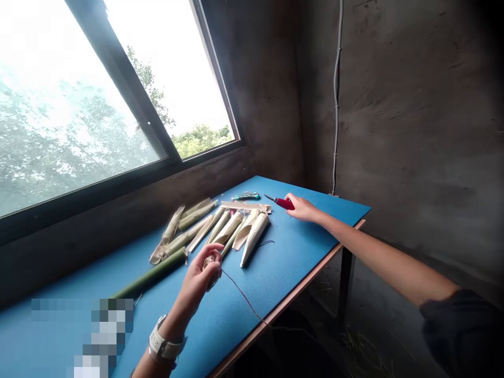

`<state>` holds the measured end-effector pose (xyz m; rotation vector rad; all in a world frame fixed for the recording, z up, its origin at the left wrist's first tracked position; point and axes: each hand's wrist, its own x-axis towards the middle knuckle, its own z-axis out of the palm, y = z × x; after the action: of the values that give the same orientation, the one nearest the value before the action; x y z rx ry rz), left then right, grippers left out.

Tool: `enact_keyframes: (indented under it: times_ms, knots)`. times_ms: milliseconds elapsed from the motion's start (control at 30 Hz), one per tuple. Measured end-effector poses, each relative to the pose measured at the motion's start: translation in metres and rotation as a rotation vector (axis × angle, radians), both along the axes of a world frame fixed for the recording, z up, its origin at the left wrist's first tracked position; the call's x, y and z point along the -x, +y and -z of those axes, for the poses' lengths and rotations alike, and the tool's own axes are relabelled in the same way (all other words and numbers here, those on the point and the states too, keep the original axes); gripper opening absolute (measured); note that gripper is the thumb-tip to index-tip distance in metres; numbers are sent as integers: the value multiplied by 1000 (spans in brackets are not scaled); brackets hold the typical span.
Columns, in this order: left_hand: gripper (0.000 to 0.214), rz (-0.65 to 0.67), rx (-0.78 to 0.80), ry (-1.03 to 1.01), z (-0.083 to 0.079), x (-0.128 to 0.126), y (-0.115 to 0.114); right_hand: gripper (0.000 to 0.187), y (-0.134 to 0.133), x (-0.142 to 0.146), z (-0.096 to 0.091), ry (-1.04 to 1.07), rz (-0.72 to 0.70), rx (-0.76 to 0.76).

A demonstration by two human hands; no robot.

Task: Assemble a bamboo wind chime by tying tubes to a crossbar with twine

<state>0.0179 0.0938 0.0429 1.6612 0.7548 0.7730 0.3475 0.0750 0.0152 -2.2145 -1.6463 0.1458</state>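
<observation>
Nearby, leaf-wrapped bundles [228, 228] crowd a blue table [299, 262].

No legible text, labels or numbers, white wristwatch [160, 344] and red knife handle [284, 203] showing nothing readable

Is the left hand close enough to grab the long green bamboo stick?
Probably yes: the left hand is just beside the bamboo stick, nothing between them. But it holds a ball of twine, which may need setting down first.
</observation>
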Motion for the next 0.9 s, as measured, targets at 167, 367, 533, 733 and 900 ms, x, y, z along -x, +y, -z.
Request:
enact_keyframes:
  times_ms: [167, 367, 533, 733, 900]
  knots:
    - [26, 49, 11, -83, 5, -13, 6, 30, -56, 67, -10, 196, -690, -6]
    - [21, 83, -16, -120, 2, -20, -3, 25, -65, 105, -11, 103, -739, -68]
    - [20, 70, -20, -104, -1, -16, -15, 26, -53, 104, -6, -23, -567, -155]
    - [31, -135, 20, -225, 14, -28, -22, 28, -45, 104, 0, 23, -487, -185]
    - [44, -345, 154, -211, 27, -46, -15, 27, -40, 104, 3, 31, -423, -189]
